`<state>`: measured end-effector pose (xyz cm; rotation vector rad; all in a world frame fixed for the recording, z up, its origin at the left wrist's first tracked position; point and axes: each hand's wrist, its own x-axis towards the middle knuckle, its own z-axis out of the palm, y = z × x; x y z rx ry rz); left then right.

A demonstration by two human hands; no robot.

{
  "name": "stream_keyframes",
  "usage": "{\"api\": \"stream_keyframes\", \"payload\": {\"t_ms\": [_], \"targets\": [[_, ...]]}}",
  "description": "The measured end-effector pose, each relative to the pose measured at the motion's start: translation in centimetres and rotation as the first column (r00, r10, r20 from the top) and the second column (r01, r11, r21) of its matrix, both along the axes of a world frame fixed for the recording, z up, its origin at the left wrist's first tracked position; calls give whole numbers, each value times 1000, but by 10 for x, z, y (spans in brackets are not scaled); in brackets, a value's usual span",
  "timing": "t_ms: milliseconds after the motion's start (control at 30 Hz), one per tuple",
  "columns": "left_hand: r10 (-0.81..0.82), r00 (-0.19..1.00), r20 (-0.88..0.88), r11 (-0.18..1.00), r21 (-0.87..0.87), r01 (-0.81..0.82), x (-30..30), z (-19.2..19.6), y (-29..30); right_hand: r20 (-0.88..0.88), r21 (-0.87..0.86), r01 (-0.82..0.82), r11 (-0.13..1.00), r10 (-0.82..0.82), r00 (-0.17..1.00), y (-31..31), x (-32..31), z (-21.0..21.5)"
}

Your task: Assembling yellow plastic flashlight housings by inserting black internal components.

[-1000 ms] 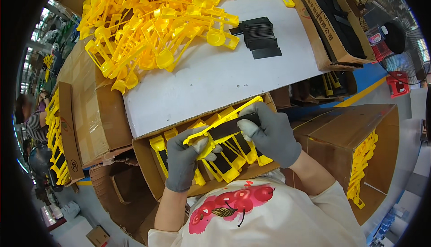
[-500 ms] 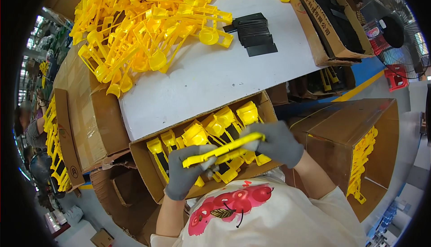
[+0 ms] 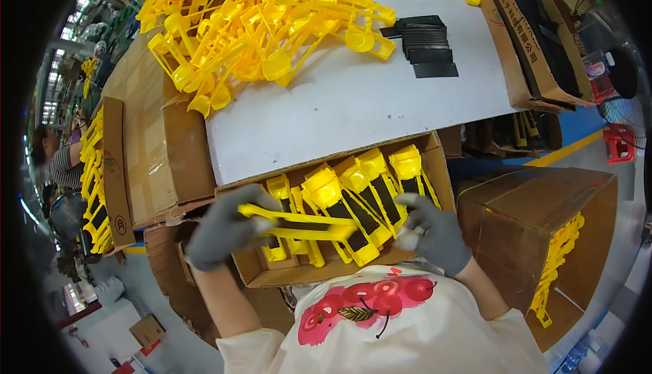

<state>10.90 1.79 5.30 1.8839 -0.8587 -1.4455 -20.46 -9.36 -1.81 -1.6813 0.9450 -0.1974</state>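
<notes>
My left hand (image 3: 227, 231), in a grey glove, grips one end of a yellow plastic frame (image 3: 324, 233) with a dark strip along its middle. The frame is held nearly level above an open cardboard carton (image 3: 299, 276). Inside the carton stands a row of similar yellow parts (image 3: 322, 185) with black inserts and cup-shaped ends, partly covered by the held frame. My gloved right hand (image 3: 438, 237) is over the carton's right end, thumb and fingers apart, beside the rightmost parts. Whether its fingertips touch them I cannot tell.
A white table (image 3: 353, 116) beyond the carton bears a heap of yellow parts (image 3: 258, 31) and a fanned stack of black strips (image 3: 429, 46). Large cartons flank me at left (image 3: 159, 150) and right (image 3: 536, 201). A person in a striped sleeve (image 3: 62, 163) is at far left.
The frame was held between both hands; now only my left hand has it, moved left and tilted. My right hand has let go and shifted over the carton's right end. The view has shifted.
</notes>
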Motion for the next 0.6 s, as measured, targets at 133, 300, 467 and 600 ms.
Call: {"api": "stream_keyframes", "payload": {"t_ms": [133, 300, 467, 600], "targets": [[-177, 977, 118, 912, 392, 118, 45, -12, -1, -2, -25, 23, 999, -23, 1000, -18, 8, 4], [-476, 728, 494, 875, 352, 332, 5, -80, -14, -51, -173, -11, 985, 2, 999, -21, 17, -4], [-326, 604, 727, 941, 189, 281, -26, -78, -7, -77, -190, -7, 982, -7, 997, -28, 17, -8], [-169, 586, 793, 955, -15, 296, -9, -44, -26, -53, -270, 89, 959, -107, 993, -54, 13, 1]]}}
